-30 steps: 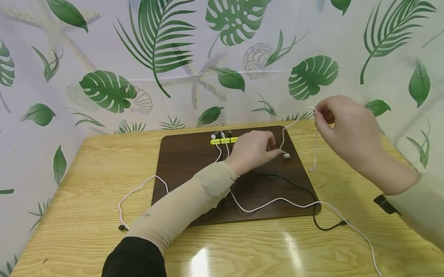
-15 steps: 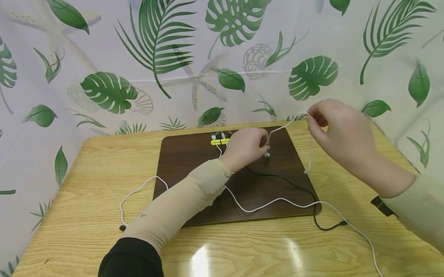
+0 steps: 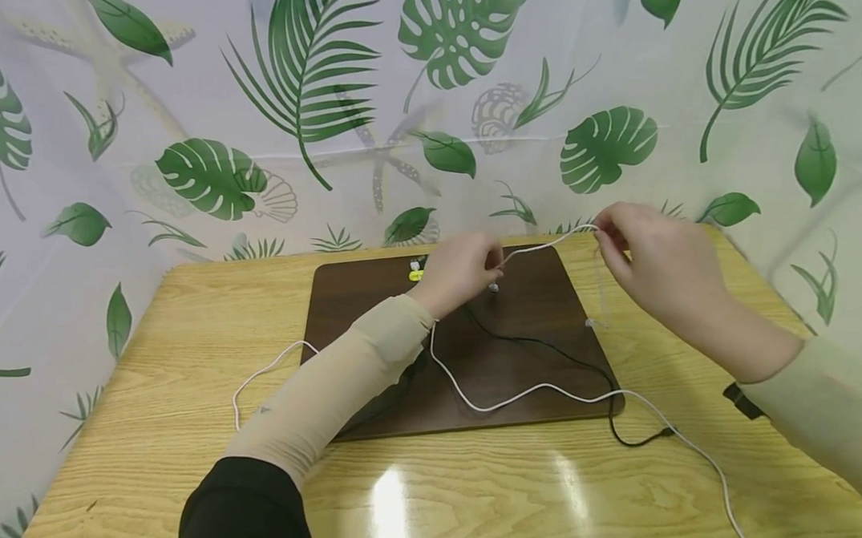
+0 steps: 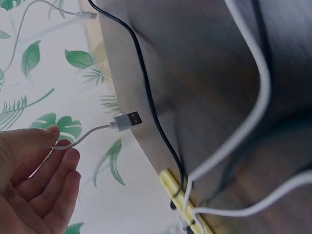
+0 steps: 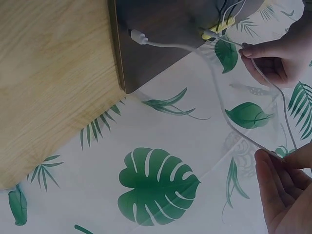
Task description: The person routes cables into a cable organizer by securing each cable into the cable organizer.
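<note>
My left hand (image 3: pixel 460 272) pinches a thin white USB cable (image 4: pixel 90 132) just behind its plug. That USB plug (image 4: pixel 127 121) sticks out past the fingertips, over the dark brown board (image 3: pixel 545 306). Farther along the same cable, my right hand (image 3: pixel 666 259) pinches it between thumb and fingers, raised over the board's back right corner. From there the cable's other end (image 5: pixel 139 37) hangs down, tipped with a small white connector. Beside the left hand lies a yellow cable clip strip (image 4: pixel 170 183) at the board's back edge, holding several cables; in the head view the hand mostly hides it.
A white cable (image 3: pixel 497 407) and a black cable (image 3: pixel 543 344) run across the board onto the wooden table (image 3: pixel 522 498) at the right. Another white cable (image 3: pixel 256 372) loops out at the left. A leaf-printed curtain (image 3: pixel 368 58) stands behind the table.
My left hand has moved left with the USB plug, over to the yellow strip. The right hand has shifted slightly left and down, and the cable between the hands has stretched out flatter.
</note>
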{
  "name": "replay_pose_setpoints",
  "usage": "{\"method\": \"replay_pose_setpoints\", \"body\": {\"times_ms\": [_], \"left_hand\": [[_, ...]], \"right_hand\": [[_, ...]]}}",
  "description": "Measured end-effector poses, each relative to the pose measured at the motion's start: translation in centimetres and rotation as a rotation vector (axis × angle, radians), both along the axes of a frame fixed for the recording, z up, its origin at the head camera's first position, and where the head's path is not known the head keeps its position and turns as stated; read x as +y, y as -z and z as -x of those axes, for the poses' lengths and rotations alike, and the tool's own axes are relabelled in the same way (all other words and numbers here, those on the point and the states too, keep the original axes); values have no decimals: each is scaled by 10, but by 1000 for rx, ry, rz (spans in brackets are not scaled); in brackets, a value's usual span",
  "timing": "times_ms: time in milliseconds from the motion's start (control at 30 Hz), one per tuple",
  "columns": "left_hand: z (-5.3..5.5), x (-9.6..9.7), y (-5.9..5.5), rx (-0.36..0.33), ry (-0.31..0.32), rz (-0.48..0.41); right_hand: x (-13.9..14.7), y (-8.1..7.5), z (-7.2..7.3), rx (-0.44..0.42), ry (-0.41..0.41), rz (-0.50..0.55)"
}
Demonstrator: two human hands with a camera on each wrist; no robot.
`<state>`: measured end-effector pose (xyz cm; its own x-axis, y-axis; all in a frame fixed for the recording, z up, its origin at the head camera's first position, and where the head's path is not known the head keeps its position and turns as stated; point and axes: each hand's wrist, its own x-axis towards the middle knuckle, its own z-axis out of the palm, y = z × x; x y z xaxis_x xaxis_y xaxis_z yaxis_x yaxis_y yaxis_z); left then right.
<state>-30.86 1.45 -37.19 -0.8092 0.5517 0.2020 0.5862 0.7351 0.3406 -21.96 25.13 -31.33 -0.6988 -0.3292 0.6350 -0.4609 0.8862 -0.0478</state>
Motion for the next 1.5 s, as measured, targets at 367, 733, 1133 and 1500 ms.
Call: {"method": "replay_pose_setpoints", "body": {"times_ms": [367, 733, 1133, 1500], "left_hand": [[13, -13, -8, 36, -3, 15], [28, -22, -15, 105, -32, -9], [39, -26, -9, 161, -76, 41], [43, -25, 6, 134, -95, 121]], "right_hand": [[3, 6, 2, 3, 5, -37], [6, 13, 10, -30, 13, -69], [1, 29, 18, -23, -55, -95], [-3, 46, 18, -77, -71, -119]]}}
